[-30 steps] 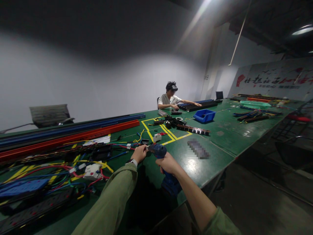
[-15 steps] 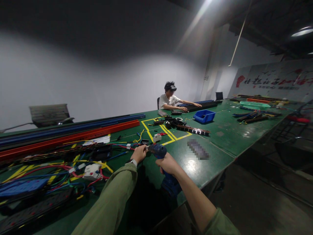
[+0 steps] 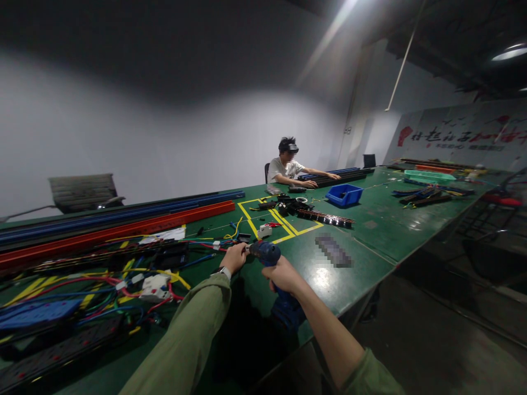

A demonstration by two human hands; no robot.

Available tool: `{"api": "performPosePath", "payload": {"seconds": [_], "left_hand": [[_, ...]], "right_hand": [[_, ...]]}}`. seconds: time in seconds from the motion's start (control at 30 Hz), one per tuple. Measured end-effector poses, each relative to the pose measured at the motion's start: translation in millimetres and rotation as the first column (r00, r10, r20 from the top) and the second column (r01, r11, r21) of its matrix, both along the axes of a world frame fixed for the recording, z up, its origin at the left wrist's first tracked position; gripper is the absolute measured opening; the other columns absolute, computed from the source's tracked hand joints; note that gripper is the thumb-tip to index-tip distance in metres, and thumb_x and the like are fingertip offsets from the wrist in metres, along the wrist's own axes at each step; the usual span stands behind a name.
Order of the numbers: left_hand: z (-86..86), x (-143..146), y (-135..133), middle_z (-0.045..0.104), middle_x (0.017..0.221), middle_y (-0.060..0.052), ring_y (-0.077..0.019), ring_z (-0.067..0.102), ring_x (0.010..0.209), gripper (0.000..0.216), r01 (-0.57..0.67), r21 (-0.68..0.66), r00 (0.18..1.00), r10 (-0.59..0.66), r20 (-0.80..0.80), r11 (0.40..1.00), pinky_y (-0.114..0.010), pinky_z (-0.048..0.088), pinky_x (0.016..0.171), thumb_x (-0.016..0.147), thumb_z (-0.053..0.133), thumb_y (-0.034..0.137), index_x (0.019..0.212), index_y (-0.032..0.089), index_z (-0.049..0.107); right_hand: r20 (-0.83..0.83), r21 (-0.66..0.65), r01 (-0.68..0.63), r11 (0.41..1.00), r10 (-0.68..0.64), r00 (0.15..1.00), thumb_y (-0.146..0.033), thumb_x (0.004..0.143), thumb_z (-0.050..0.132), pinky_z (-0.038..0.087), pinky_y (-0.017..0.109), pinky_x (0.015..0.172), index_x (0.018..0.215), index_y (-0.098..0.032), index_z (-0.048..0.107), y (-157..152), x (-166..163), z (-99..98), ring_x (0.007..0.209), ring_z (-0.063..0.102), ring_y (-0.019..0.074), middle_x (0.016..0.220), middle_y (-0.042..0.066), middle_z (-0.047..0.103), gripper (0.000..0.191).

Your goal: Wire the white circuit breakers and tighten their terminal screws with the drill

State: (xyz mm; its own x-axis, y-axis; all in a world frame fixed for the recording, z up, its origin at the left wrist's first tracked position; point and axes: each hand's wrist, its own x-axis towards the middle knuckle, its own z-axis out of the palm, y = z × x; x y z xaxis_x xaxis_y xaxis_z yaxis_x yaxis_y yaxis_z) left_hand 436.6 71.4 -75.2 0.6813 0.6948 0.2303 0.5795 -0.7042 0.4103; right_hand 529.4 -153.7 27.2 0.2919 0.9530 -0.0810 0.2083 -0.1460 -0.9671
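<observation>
My right hand is wrapped round the handle of a blue cordless drill held just above the green table. The drill's nose points left. My left hand is closed at the drill's tip, pinching something too small to make out. A watch sits on my left wrist. Both sleeves are olive green.
Tangled red, blue and yellow wires, white breakers and black power strips lie at the left. Long red and blue rails run along the back. A blue bin stands beyond a yellow-taped square. Another person sits at the far end.
Nothing has visibly moved in my hands or the drill. The person at the far end has shifted an arm slightly over the rails.
</observation>
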Motion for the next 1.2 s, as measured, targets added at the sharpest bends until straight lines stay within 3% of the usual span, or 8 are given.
{"api": "performPosePath", "payload": {"seconds": [0.3, 1.2], "left_hand": [[-13.0, 0.5, 10.8, 0.071, 0.102, -0.006, -0.0202, 0.063, 0.103, 0.022, 0.065, 0.035, 0.996, -0.067, 0.064, 0.997, -0.028, 0.041, 0.091, 0.088, 0.051, 0.025, 0.105, 0.025, 0.065], [-4.6, -0.3, 4.0, 0.070, 0.106, -0.007, -0.0208, 0.061, 0.105, 0.025, 0.037, 0.023, 0.999, -0.037, 0.004, 0.999, -0.029, 0.039, 0.092, 0.087, 0.050, 0.018, 0.108, 0.023, 0.064]], "right_hand": [[-0.005, 0.011, -0.003, 1.000, 0.003, 1.000, -0.011, 0.067, 0.051, 0.034, 0.019, 0.035, 0.092, -0.017, 0.057, 1.1, -0.1, -1.3, 0.034, 0.050, 0.0124, 0.047, -0.009, 0.042, 0.027], [0.030, 0.002, -0.001, 1.000, 0.001, 1.000, -0.013, 0.068, 0.051, 0.034, 0.018, 0.036, 0.094, -0.016, 0.059, -0.9, -2.2, 1.9, 0.035, 0.051, 0.0123, 0.043, -0.009, 0.041, 0.027]]}}
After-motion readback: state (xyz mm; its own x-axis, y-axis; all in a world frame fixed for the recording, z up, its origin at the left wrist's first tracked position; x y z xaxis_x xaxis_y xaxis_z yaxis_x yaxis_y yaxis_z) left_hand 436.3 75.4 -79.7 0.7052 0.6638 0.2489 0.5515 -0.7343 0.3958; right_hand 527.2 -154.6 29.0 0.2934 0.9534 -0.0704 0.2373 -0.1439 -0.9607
